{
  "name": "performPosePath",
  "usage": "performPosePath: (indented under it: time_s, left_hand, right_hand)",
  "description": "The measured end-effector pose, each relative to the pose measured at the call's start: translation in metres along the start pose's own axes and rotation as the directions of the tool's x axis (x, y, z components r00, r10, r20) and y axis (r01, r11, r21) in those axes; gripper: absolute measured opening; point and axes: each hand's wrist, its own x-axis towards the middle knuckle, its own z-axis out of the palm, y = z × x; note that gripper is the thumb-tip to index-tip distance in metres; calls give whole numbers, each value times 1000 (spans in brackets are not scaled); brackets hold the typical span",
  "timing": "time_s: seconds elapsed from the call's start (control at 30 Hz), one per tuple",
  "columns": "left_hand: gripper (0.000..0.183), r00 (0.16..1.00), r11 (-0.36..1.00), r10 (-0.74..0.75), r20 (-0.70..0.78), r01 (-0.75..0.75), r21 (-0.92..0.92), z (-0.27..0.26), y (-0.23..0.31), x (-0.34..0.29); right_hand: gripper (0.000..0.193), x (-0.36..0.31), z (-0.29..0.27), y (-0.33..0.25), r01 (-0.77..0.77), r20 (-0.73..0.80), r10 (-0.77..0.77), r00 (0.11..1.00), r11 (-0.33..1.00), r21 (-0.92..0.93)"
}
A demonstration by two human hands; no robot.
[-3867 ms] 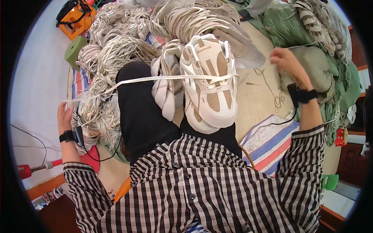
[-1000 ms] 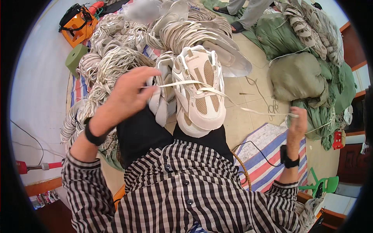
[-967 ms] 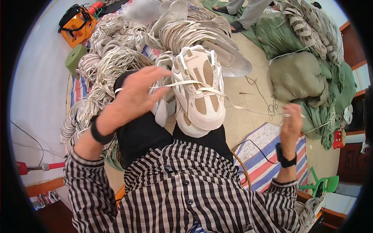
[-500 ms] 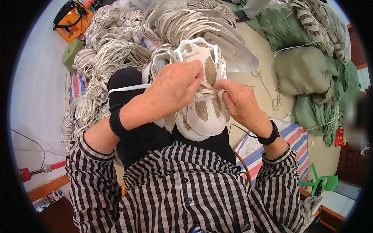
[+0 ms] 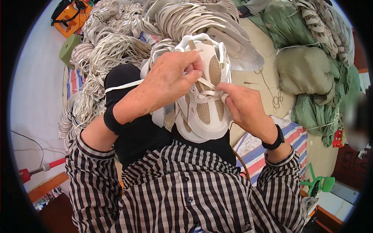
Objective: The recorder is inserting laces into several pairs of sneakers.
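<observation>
A beige and white shoe upper [image 5: 209, 123] with tan mesh panels lies over my knee, toe end toward me. My left hand [image 5: 168, 76] is closed in a pinch on a pale shoelace [image 5: 206, 83] above the tongue. The lace runs slantwise from those fingers to the crossing near the toe. There my right hand [image 5: 245, 105] pinches the lace between thumb and forefinger at the upper's right edge. A white lace end [image 5: 123, 85] stretches over my other knee from beneath my left hand. My left fingers and wrist hide part of the upper's left side.
Big bundles of pale shoe uppers [image 5: 196, 21] and laces [image 5: 112, 54] lie ahead and to the left. Green stuffed sacks [image 5: 305, 70] stand at the right. Striped sheeting [image 5: 272, 145] is beside my right arm. A green roll [image 5: 70, 50] and an orange stool [image 5: 70, 21] stand far left.
My left hand has drawn slightly up and left, and more lace shows between the hands. My right hand has shifted slightly right and down, still pinching. The whole view has shifted a little.
</observation>
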Motion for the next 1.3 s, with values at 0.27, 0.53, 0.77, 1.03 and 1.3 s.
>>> performPosePath:
  time_s: [0.27, 0.53, 0.77, 1.03, 1.3]
  left_hand:
    - [12, 990, 978, 138, -6, -135, 160, 10, -8, -6]
    - [12, 995, 988, 95, -20, -92, 123, 12, -3, -8]
    - [14, 998, 990, 32, 49, -38, 139, 10, -4, -11]
    - [17, 964, 996, -53, 262, 71, -59, 2, -18, -16]
    - [11, 930, 884, -104, 353, 249, -397, -2, -30, -17]
  right_hand:
    - [24, 6, -5, -4, 147, 238, -108, 965, 977, -154]
    - [21, 7, 4, 0, -49, 418, 94, 904, 992, -119]
    - [15, 3, 8, -10, -125, 325, 55, 944, 973, 196]
    - [11, 15, -11, -3, -57, 365, -14, 931, 981, 184]
    - [14, 28, 3, 15, -435, 306, 309, 900, 660, 613]
